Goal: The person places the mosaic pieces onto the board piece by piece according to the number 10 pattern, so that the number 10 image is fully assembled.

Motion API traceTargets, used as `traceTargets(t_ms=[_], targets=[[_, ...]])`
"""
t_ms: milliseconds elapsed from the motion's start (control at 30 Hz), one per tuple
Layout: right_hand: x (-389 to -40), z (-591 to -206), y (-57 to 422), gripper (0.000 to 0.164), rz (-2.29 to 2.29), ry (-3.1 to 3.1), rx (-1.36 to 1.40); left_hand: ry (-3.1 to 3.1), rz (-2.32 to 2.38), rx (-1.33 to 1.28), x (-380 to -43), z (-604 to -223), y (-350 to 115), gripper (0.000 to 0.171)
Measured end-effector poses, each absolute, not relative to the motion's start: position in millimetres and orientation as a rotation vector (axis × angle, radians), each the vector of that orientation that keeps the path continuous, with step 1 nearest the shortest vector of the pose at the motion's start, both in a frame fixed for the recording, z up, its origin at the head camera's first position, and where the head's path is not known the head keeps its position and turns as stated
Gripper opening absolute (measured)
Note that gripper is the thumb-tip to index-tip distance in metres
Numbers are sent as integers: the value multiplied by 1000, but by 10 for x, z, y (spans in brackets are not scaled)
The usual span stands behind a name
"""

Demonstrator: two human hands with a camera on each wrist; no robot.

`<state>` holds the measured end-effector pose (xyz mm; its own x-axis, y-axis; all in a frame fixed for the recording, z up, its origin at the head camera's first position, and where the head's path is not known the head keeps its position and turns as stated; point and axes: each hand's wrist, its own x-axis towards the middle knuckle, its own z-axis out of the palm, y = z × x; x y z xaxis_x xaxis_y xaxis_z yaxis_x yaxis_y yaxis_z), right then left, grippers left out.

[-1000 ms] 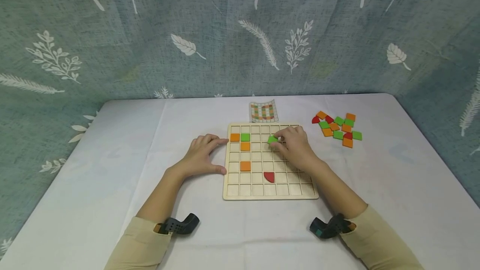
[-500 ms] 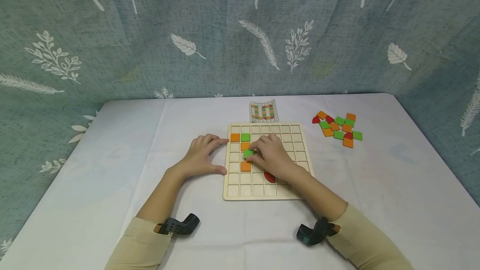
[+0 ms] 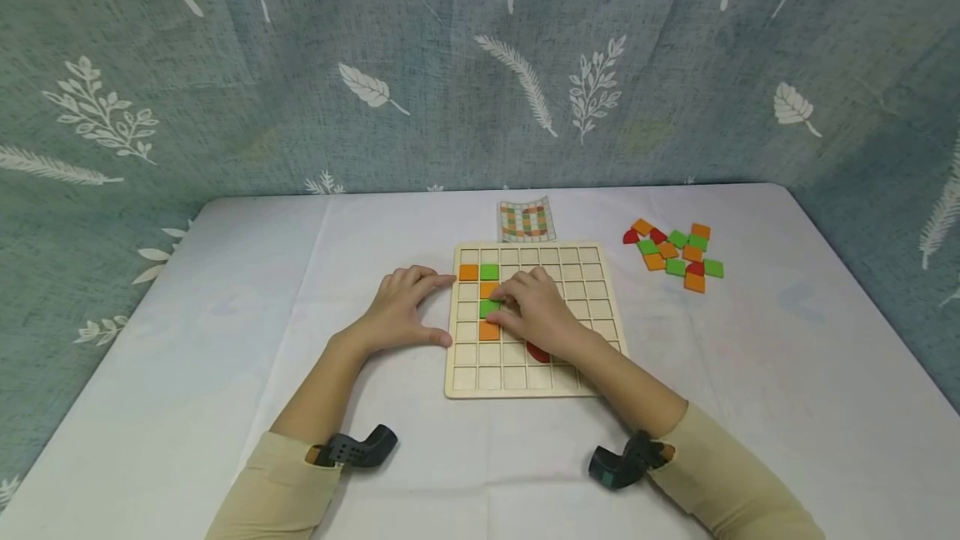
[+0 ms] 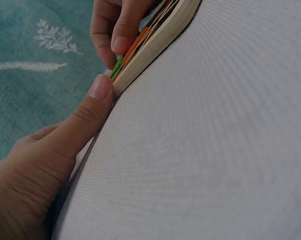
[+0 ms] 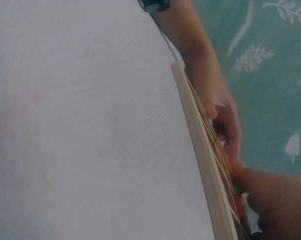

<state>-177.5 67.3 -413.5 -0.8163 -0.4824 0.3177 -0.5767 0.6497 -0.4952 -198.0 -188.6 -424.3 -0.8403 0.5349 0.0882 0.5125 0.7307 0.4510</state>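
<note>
The wooden grid board lies flat on the table. My left hand is spread at its left side, with thumb and index finger against the edge. My right hand is over the board, its thumb and index fingertip at a green square tile in the second column. Above that tile lies an orange tile, and below it another orange tile. An orange tile and a green tile sit side by side higher up. A red quarter-circle piece is partly hidden under the right hand.
A printed pattern card lies behind the board. Loose orange, green and red pieces are scattered at the back right. A leaf-patterned curtain hangs behind the white table.
My right hand has moved left across the board with the green tile and lowered it into the cell between two orange tiles. The left hand has stayed at the board's edge.
</note>
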Motion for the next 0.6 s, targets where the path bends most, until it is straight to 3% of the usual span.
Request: traceTargets(t_ms=[233, 600], targets=[[-1793, -4138, 657, 25, 961, -2716, 875, 2882, 727, 871, -1976, -4252, -1906, 95], [-1770, -4041, 916, 25, 1250, -2740, 646, 2885, 732, 885, -1970, -4258, -1892, 97]])
